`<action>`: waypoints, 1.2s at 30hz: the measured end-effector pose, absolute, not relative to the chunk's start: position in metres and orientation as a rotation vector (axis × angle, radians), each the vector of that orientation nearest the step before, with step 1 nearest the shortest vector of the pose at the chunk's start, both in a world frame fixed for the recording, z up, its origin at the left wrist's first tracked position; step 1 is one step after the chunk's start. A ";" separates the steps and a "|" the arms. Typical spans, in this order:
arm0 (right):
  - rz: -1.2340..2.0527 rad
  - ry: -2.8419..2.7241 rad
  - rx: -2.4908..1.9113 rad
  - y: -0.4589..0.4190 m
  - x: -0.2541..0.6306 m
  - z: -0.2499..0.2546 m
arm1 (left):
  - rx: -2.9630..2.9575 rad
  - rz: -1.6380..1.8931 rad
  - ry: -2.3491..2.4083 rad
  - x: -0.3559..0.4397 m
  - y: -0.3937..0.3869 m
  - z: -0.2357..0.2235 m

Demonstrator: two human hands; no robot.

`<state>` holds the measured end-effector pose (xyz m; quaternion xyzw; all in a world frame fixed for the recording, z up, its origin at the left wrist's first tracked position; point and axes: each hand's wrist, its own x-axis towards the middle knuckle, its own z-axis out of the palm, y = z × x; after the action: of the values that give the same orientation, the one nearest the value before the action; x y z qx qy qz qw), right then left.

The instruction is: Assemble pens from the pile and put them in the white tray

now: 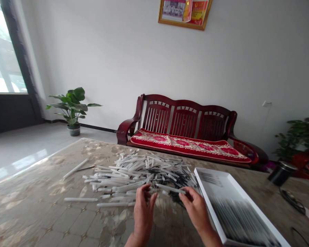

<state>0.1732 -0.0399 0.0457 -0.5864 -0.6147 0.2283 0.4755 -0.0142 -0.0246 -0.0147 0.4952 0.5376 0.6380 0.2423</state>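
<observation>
My right hand (195, 207) pinches one end of a slim, whitish pen-like tube (171, 188), which points left towards my other hand. My left hand (144, 211) is beside it at the front edge of the pile, thumb and fingers apart with nothing visible between them. In front of both hands spreads a heap of white pen-like tubes (128, 175), mixed with thin black pieces (184, 180) on its right side. To the right of my right hand lies a shallow white box (238, 187) containing a row of dark, slender sticks (242, 219).
A patterned cloth covers the table (67, 223). Loose tubes (79, 199) lie left of the heap. A black canister (282, 173) and a dark cable (292, 200) are right of the box. Beyond the table stand a wooden bench (184, 118) and a potted plant (73, 106).
</observation>
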 end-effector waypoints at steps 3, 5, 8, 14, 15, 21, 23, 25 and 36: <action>0.518 -1.504 -1.366 -0.043 0.162 0.039 | 0.996 1.506 1.152 -0.003 -0.027 -0.011; 0.480 -1.622 -1.329 -0.044 0.154 0.031 | 0.757 1.386 0.946 0.003 -0.029 -0.007; 0.436 -1.744 -1.324 -0.042 0.151 0.018 | 0.421 1.354 0.817 0.006 -0.027 -0.004; 0.206 -1.805 -1.575 -0.024 0.170 -0.005 | 0.172 1.419 0.840 -0.001 -0.016 -0.007; 0.151 -1.845 -1.592 -0.022 0.172 -0.007 | 0.168 1.430 0.832 -0.001 -0.015 -0.008; -0.093 -1.992 -1.651 -0.017 0.168 -0.009 | 0.234 1.443 0.791 0.000 -0.015 -0.010; -0.096 -1.994 -1.687 -0.016 0.168 -0.008 | 0.243 1.439 0.794 0.000 -0.015 -0.012; -0.045 -1.957 -1.686 -0.014 0.168 -0.007 | 0.260 1.440 0.798 -0.001 -0.015 -0.013; 0.640 -1.473 -1.345 -0.010 0.147 -0.004 | 0.261 1.455 0.838 0.000 -0.013 -0.013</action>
<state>0.1466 -0.0095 -0.0040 -0.5560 -0.6092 0.2647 0.4997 -0.0001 -0.0127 -0.0126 0.1152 0.3702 0.6429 0.6605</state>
